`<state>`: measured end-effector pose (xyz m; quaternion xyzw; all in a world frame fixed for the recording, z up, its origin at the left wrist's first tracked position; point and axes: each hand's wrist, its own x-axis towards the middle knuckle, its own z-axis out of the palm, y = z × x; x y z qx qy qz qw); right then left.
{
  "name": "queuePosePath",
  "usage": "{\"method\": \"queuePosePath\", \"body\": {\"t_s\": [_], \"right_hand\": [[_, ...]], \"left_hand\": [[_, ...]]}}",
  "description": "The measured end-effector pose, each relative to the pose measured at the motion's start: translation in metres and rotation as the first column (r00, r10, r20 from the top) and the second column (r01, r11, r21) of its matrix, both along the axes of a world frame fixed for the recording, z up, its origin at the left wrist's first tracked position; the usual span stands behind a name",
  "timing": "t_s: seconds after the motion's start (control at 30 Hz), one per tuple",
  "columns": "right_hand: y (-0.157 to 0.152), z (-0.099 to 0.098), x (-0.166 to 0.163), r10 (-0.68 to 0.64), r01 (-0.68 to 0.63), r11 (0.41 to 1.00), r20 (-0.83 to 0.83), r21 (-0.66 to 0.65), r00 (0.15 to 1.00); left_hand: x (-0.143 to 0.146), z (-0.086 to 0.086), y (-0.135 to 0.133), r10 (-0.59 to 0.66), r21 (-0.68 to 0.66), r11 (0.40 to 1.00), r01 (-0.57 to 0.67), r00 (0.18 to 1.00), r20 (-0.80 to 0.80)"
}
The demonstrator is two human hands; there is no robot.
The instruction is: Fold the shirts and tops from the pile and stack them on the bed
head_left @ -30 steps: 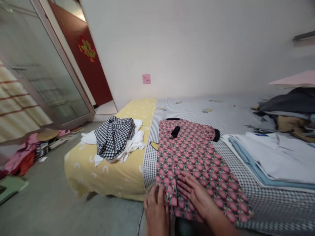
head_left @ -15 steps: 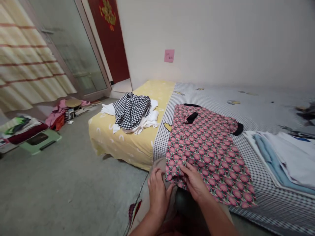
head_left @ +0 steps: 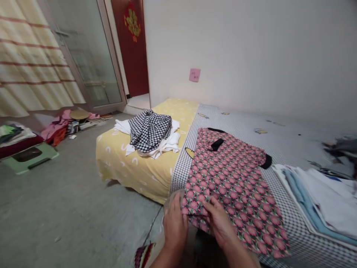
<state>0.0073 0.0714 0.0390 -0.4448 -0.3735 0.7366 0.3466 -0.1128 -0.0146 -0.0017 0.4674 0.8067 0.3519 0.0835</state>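
Note:
A pink and black floral dress [head_left: 231, 182] with black neckline and cuffs lies spread on the checked side of the bed. Its left side is folded inward, so one cuff rests on the chest. At the dress's near left corner, my left hand [head_left: 175, 225] has its fingers along the edge and the thumb close against the cloth. My right hand [head_left: 220, 221] pinches the hem of the folded strip between thumb and fingers. Part of the hem is hidden behind the hands.
A black-and-white checked cloth [head_left: 150, 130] lies over white clothes on the yellow bedding [head_left: 122, 163]. Folded white and blue clothes [head_left: 323, 201] are stacked at right. A green stool [head_left: 30, 158] bearing clothes stands on the floor at left; a pink note [head_left: 194, 75] is on the wall.
The view has tilted up slightly, so the bed appears lower. My left hand has come onto the dress's near left corner, and the folded strip's hem lies straighter.

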Motion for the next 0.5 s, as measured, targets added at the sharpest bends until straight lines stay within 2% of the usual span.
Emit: {"method": "queuePosePath", "body": {"t_s": [0.1,0.23,0.37,0.5], "right_hand": [[0.001,-0.013,0.0,-0.02,0.02,1.0,0.07,-0.001,0.997],[0.002,-0.032,-0.003,-0.022,0.014,0.999,0.169,0.048,0.985],[0.003,-0.046,-0.006,-0.077,0.038,0.985,0.236,0.166,0.969],[0.006,-0.057,-0.004,-0.095,-0.005,0.952,0.314,0.306,0.945]], "left_hand": [[-0.006,0.001,-0.002,-0.056,-0.038,0.998,0.053,0.993,-0.101],[-0.009,0.001,-0.004,-0.08,-0.138,0.99,0.033,0.93,-0.358],[-0.012,-0.013,0.0,-0.103,-0.168,0.986,0.014,0.84,-0.533],[-0.013,-0.026,0.007,-0.094,-0.199,0.98,-0.028,0.812,-0.577]]}}
